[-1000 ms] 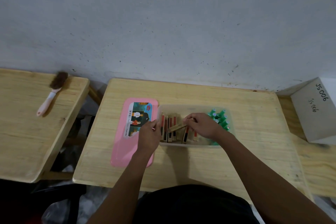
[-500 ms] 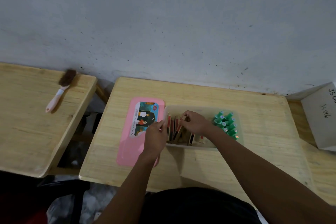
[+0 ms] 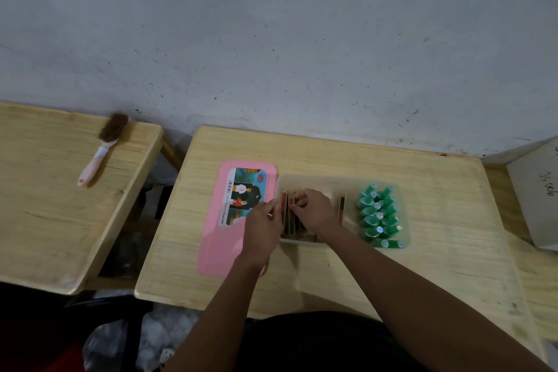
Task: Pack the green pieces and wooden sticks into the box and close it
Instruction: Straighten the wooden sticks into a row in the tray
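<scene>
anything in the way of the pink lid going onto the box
Yes: the left hand lies over the right edge of the pink lid, and the right hand is in the box among the wooden sticks.

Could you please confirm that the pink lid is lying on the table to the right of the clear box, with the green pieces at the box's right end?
The lid's side is wrong: the head view shows the pink lid lying on the table to the left of the clear box. The green pieces are indeed at the box's right end.
</scene>
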